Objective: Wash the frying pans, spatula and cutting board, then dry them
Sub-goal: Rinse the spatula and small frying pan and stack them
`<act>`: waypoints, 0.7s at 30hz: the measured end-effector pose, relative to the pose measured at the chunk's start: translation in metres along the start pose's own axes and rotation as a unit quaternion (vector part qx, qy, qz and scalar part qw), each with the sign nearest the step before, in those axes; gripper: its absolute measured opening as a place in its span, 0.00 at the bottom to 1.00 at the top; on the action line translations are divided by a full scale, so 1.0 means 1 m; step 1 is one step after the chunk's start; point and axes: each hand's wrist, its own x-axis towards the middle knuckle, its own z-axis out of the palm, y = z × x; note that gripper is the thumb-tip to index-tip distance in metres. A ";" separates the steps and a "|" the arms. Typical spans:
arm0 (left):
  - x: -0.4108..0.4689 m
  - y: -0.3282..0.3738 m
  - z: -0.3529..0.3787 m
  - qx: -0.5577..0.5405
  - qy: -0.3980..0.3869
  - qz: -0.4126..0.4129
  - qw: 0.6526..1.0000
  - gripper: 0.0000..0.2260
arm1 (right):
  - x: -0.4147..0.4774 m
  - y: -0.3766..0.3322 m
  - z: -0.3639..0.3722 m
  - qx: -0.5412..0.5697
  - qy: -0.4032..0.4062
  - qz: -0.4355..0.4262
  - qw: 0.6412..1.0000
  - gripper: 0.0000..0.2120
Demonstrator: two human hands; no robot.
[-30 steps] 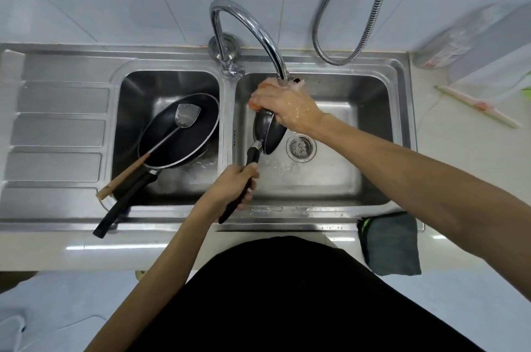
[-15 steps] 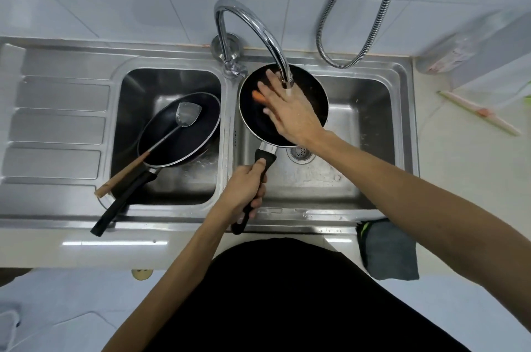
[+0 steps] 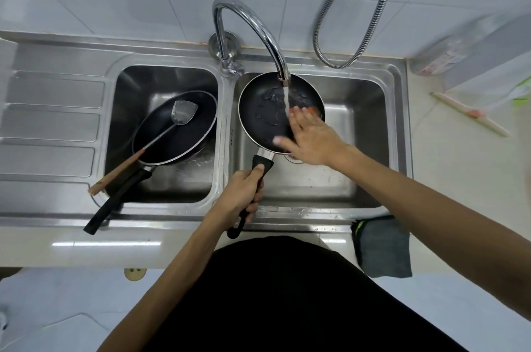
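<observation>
Steel, brushed and wet, forms the double sink (image 3: pixel 227 133) that fills the middle of the frame. In the right basin we hold a small round frying pan (image 3: pixel 264 110) tilted under the curved chrome tap (image 3: pixel 258 24), and a thin stream of water (image 3: pixel 286 98) falls onto its dark non-stick face, which is beaded with drops. Our left hand (image 3: pixel 238 199) is wrapped round the pan's black handle (image 3: pixel 263 167), thumb laid along the top, at centre frame. Our right hand (image 3: pixel 313 136) lies flat on the lower right of the pan's inside, fingers straight and spread. A scrap of something orange (image 3: pixel 312 109) shows past the fingertips; we cannot tell what it is.

In the left basin a larger black frying pan (image 3: pixel 178 139) leans with its long handle reaching out over the front rim. A spatula (image 3: pixel 161 137) rests in it, shiny metal blade up, wooden grip pointing to the lower left.

A ribbed metal hose (image 3: pixel 373 15) loops against the white wall tiles at upper right, and a grey cloth (image 3: pixel 382 248) hangs over the counter edge at lower right.
</observation>
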 end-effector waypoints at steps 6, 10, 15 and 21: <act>-0.006 0.004 0.019 -0.012 -0.030 0.007 0.999 0.19 | 0.040 -0.033 -0.032 0.076 0.009 -0.032 0.997 0.42; -0.001 0.010 0.015 -0.045 0.002 0.021 0.999 0.18 | 0.017 -0.056 -0.033 0.108 -0.090 -0.161 0.977 0.41; 0.000 0.001 -0.003 -0.089 -0.006 0.005 0.996 0.18 | 0.008 -0.016 -0.036 -0.054 -0.064 -0.109 0.991 0.47; -0.003 0.009 0.012 -0.075 -0.059 0.021 0.995 0.19 | 0.047 -0.033 -0.054 -0.008 -0.013 -0.041 0.999 0.44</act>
